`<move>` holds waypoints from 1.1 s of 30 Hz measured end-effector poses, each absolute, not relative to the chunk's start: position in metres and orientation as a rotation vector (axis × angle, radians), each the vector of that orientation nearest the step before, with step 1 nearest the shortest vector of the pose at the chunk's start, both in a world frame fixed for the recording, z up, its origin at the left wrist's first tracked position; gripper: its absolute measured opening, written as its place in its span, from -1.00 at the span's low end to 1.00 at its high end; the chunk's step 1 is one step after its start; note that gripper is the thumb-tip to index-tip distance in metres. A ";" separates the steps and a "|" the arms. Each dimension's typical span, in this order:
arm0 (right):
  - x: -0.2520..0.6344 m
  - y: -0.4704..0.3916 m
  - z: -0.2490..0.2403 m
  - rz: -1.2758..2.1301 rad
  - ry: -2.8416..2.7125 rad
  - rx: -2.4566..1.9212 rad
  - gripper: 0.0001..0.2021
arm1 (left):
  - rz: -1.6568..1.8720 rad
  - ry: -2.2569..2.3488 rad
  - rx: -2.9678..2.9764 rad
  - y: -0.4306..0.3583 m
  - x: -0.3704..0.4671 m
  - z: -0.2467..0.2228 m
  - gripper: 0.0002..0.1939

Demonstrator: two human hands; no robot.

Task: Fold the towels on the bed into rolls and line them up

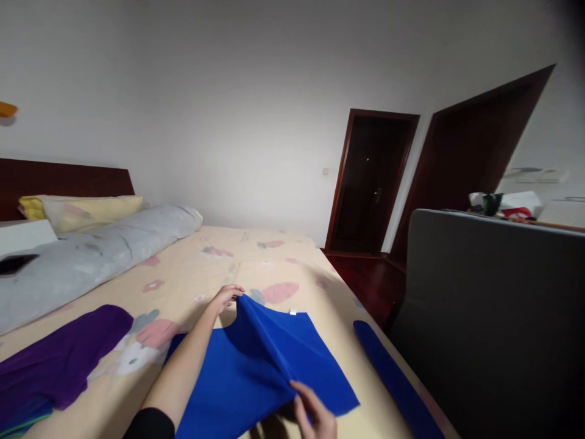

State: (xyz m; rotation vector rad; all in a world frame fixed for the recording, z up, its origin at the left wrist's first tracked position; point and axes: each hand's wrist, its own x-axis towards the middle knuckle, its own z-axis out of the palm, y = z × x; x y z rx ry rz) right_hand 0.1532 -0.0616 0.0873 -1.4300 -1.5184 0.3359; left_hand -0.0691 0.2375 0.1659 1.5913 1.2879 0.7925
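A blue garment (237, 366) with a small white tag at its far edge is spread on the bed. My left hand (228, 297) pinches its far edge and lifts the cloth, so a taut fold runs down toward me. Nearer the front, my right hand (314, 413) grips the near edge between thumb and fingers, raised a little off the sheet. The garment's left part lies partly behind my left forearm. What the cloth covers beneath it stays hidden.
A purple garment (68, 360) lies on the left of the patterned bed sheet (219, 250). Along the bed's right edge rests a narrow blue folded cloth (393, 378). A grey panel (484, 317) stands to the right. A long grey bolster (114, 247) and a phone (18, 263) are at far left.
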 end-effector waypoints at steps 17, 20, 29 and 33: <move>0.232 0.055 0.264 0.610 -1.219 -1.066 -0.43 | 1.545 1.103 1.579 0.138 -0.157 0.291 -0.50; 0.240 0.064 0.274 0.497 -1.319 -1.082 -0.42 | 1.566 1.215 1.741 0.126 -0.159 0.305 -0.57; 0.246 0.070 0.298 0.158 -1.577 -1.196 -0.47 | 1.459 1.514 2.047 0.112 -0.163 0.326 -0.82; 0.245 0.064 0.304 0.082 -1.662 -1.256 -0.52 | 1.322 1.477 2.117 0.109 -0.167 0.333 -0.78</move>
